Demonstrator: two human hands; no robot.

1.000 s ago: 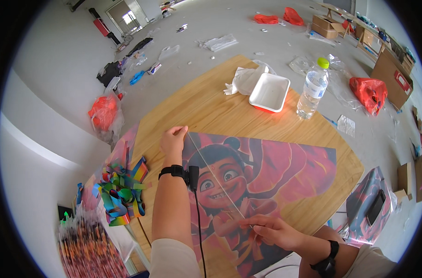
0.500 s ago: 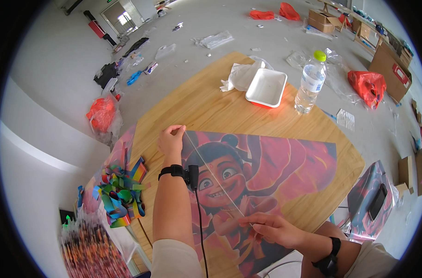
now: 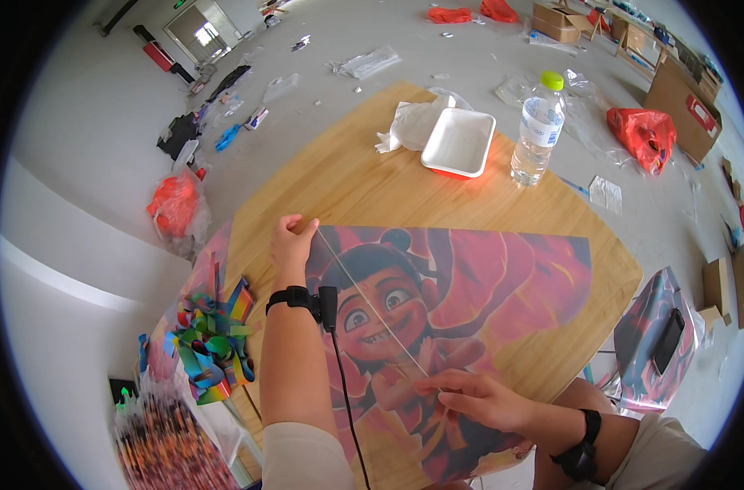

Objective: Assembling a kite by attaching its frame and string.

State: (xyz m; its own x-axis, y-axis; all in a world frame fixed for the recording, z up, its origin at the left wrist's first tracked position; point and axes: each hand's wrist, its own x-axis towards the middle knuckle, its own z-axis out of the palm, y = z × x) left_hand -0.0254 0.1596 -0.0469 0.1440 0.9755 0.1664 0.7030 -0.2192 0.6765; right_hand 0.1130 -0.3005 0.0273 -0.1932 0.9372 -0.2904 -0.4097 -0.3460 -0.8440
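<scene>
A sheet printed with a cartoon child in reds and pinks lies on the wooden table in front of me. Across it, slanting from the upper left corner down to the right, runs a thin pale stick. My left hand pinches the stick's upper end at that corner. My right hand is closed around its lower end, index finger pointing left along it, and hides that end. Straps circle both wrists; on the left one sits a black device with a cable trailing down over the sheet.
A white tray, crumpled tissue and a water bottle stand at the table's far side. Colourful ribbon strips are heaped at its left edge. A phone rests on a printed surface at right. Bags and cardboard boxes litter the floor.
The whole view has shifted slightly, with the table and its things sitting a little higher in it. Both hands keep about the same places on the stick; the right fingertips cover its lower end more.
</scene>
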